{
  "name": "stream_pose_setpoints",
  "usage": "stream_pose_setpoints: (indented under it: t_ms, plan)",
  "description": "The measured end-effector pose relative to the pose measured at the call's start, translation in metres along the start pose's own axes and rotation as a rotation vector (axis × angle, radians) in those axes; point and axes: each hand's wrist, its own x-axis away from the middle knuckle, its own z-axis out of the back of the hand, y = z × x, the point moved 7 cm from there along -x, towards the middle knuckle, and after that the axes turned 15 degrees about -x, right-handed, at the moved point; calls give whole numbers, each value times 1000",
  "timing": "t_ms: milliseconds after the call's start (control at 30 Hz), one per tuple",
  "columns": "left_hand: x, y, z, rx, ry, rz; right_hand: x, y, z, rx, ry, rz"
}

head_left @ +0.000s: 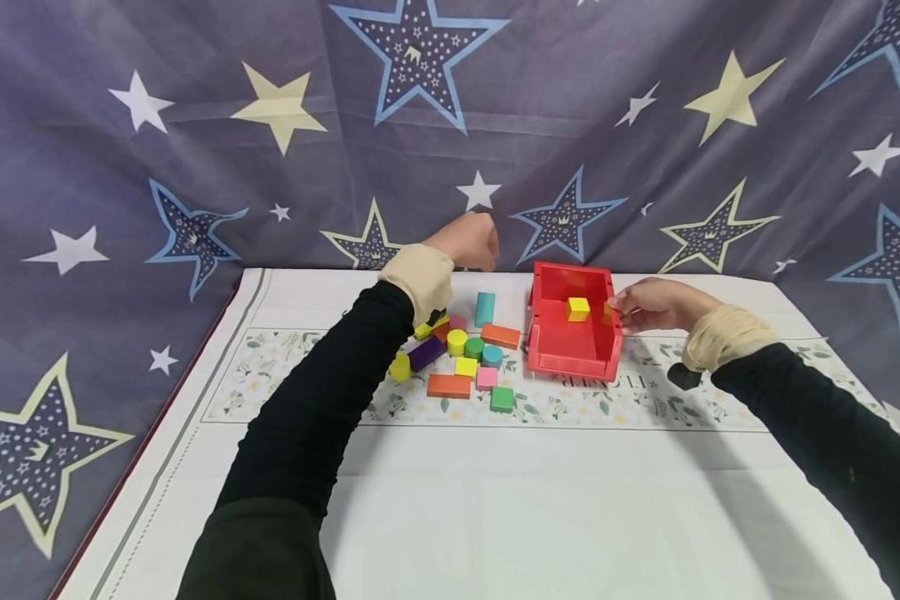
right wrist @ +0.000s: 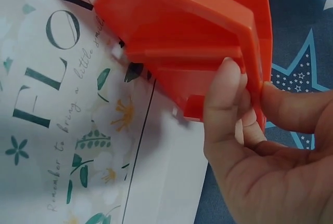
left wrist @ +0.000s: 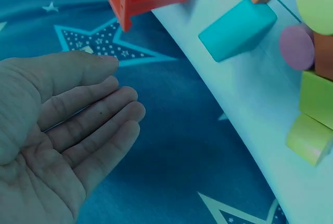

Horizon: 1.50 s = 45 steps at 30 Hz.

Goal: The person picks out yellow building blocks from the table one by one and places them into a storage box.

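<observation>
My right hand grips the side wall of a red plastic bin. The right wrist view shows the thumb on one side of the wall and fingers curled against the other. Inside the bin lies a yellow cube. My left hand is up at the table's back edge, left of the bin and beyond the pile of blocks. Its palm and loosely bent fingers show in the left wrist view, with nothing in them. The teal block is the closest block to it.
Left of the bin lie several loose blocks, among them a purple block, an orange block and a green cube. They rest on a white tablecloth with a floral band. A star-patterned curtain hangs behind the table.
</observation>
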Motion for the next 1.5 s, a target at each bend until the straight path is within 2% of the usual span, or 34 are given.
stream_pose_setpoints:
  t_ms: [33, 167, 400, 833, 1100, 1367, 1500]
  plan:
    - [1, -3, -1, 8, -7, 5, 3, -1, -3, 24, 32, 2]
    - [5, -12, -3, 24, -21, 16, 7, -2, -8, 29, 68, -16]
    - [11, -25, -2, 24, -42, 32, 10, -4, -9, 44, 87, -10]
    - [23, -49, -13, 33, -80, 98, 11, -5, -9, 41, 116, -22]
    - [30, -58, -27, 60, -98, 115, 12, -3, -8, 66, 135, -11]
    - [28, -70, -46, 64, -147, 153, 9, -1, -7, 60, 115, -29]
    - [27, -74, -50, 59, -170, 163, 8, -2, -7, 58, 114, -36]
